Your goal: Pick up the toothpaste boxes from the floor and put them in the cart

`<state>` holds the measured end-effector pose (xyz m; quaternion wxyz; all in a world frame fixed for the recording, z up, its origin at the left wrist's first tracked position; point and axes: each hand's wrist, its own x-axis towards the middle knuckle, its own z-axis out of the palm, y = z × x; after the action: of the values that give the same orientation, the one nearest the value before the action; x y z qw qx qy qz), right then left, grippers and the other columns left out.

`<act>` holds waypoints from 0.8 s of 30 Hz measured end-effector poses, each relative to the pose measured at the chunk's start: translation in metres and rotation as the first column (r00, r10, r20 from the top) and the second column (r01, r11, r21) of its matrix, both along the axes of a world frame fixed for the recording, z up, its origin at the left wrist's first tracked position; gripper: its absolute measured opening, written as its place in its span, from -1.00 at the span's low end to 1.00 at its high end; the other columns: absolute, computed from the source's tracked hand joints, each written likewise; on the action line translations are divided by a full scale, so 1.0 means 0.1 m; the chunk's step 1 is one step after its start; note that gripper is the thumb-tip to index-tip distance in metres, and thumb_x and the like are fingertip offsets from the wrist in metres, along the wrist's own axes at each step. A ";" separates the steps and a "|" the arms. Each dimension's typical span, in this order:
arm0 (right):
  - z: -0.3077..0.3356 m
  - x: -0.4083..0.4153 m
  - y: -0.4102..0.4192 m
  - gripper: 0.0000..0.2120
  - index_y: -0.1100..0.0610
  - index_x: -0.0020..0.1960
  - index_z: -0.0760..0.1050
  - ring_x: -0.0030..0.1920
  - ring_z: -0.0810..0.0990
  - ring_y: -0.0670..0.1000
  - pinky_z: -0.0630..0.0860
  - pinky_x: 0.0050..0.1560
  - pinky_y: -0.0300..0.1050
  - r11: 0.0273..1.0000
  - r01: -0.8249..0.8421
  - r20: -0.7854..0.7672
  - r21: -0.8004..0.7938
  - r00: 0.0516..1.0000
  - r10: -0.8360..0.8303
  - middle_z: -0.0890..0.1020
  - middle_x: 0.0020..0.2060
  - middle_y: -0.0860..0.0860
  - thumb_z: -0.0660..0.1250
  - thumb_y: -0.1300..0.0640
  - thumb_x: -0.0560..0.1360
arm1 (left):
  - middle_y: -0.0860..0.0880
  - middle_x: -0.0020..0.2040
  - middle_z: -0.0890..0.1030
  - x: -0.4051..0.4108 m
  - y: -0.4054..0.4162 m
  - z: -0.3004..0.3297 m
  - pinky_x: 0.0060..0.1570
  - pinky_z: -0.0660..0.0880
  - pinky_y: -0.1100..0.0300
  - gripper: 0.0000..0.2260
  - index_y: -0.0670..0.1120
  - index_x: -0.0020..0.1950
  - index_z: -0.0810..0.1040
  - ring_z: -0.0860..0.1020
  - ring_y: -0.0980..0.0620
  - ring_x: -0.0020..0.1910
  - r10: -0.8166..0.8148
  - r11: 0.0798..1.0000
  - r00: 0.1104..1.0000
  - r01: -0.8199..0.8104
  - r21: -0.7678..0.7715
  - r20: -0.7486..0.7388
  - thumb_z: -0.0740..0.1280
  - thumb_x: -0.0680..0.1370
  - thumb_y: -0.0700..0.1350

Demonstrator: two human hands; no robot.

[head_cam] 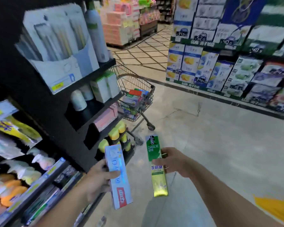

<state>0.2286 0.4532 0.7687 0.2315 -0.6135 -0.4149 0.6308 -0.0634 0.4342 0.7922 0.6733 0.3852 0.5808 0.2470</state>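
Left hand (98, 179) gripping a pale blue toothpaste box (119, 176), right hand (169, 161) pinching a green Darlie toothpaste box (156, 164), both held lengthwise above the floor (220, 136); ahead, wire cart (138, 95) with boxes inside, beside dark shelving (56, 95); stacked cartons (236, 63) right

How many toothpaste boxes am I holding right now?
2. A pale blue box is in your left hand, and a green Darlie box is in your right hand. The cart may hide more.
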 end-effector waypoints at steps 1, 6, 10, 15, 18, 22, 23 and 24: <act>0.04 0.21 0.11 -0.66 0.19 0.13 0.60 -0.09 0.73 0.09 0.67 -0.05 0.04 1.000 0.002 0.013 0.009 1.000 -0.002 0.73 -0.06 0.13 0.57 0.18 0.39 | -0.13 0.07 0.71 0.21 0.13 0.01 -0.10 0.62 -0.07 -0.45 -0.09 0.25 0.51 0.69 -0.20 -0.09 -0.002 1.000 1.000 0.002 0.007 -0.006 0.52 0.27 -0.18; 0.23 1.05 0.64 -0.62 0.19 0.13 0.58 -0.10 0.73 0.06 0.64 -0.17 -0.08 0.999 0.027 -0.002 0.043 1.000 -0.027 0.73 -0.05 0.09 0.58 0.16 0.37 | -0.14 0.05 0.72 1.08 0.77 0.05 -0.29 0.64 0.03 -0.60 -0.06 0.23 0.48 0.71 -0.19 -0.10 0.027 0.999 0.999 -0.027 0.028 -0.024 0.50 0.46 -0.30; 0.26 1.44 1.08 -0.61 0.18 0.14 0.58 -0.08 0.73 0.07 0.64 -0.16 -0.07 0.997 0.052 0.002 0.064 0.999 -0.053 0.73 -0.05 0.09 0.59 0.15 0.37 | -0.18 0.04 0.71 1.52 1.28 0.08 -0.22 0.67 -0.05 -0.65 -0.06 0.23 0.47 0.69 -0.26 -0.05 0.025 0.999 0.998 -0.024 0.026 -0.052 0.45 0.50 -0.30; 0.16 1.73 1.76 -0.63 0.17 0.14 0.58 -0.08 0.73 0.07 0.64 -0.17 -0.08 0.997 0.069 -0.010 0.047 0.998 -0.069 0.73 -0.05 0.08 0.58 0.16 0.38 | -0.19 0.05 0.70 1.86 2.10 -0.02 -0.28 0.60 0.02 -0.65 -0.08 0.23 0.47 0.70 -0.23 -0.09 0.015 1.000 0.998 -0.015 0.008 -0.056 0.44 0.51 -0.30; 0.08 1.85 2.30 -0.62 0.17 0.15 0.57 -0.07 0.73 0.06 0.64 -0.16 -0.08 0.998 0.058 0.019 0.033 0.998 -0.059 0.73 -0.04 0.07 0.58 0.14 0.38 | -0.20 0.05 0.70 2.03 2.68 -0.13 -0.25 0.61 0.00 -0.64 -0.11 0.26 0.46 0.70 -0.24 -0.06 0.005 1.000 0.999 -0.005 -0.004 -0.047 0.44 0.51 -0.30; 0.10 1.93 3.09 -0.59 0.18 0.18 0.55 -0.07 0.73 0.06 0.64 -0.17 -0.10 0.998 0.066 0.041 0.017 0.997 -0.067 0.73 -0.03 0.07 0.57 0.13 0.39 | -0.21 0.04 0.70 2.17 3.47 -0.17 -0.31 0.63 0.02 -0.68 -0.10 0.22 0.47 0.71 -0.21 -0.12 0.019 0.999 1.000 -0.020 -0.030 -0.021 0.43 0.52 -0.31; 0.12 1.94 3.23 -0.59 0.18 0.18 0.55 -0.07 0.73 0.06 0.63 -0.17 -0.10 0.998 0.069 0.046 0.008 0.997 -0.069 0.73 -0.03 0.08 0.57 0.13 0.40 | -0.21 0.03 0.70 2.19 3.61 -0.17 -0.29 0.65 -0.01 -0.68 -0.10 0.22 0.48 0.72 -0.21 -0.13 0.029 0.999 0.999 -0.031 -0.042 -0.028 0.43 0.52 -0.31; 0.14 1.95 3.42 -0.60 0.18 0.17 0.54 -0.07 0.73 0.06 0.63 -0.19 -0.11 0.998 0.069 0.045 0.001 0.997 -0.069 0.73 -0.03 0.08 0.56 0.13 0.40 | -0.21 0.03 0.70 2.21 3.80 -0.18 -0.23 0.66 -0.07 -0.68 -0.11 0.22 0.48 0.71 -0.22 -0.12 0.036 0.998 0.999 -0.037 -0.051 -0.033 0.43 0.52 -0.32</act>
<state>0.4236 0.7956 0.7829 0.2435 -0.6415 -0.3984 0.6087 0.1576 0.8144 0.7746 0.6691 0.3608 0.6046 0.2380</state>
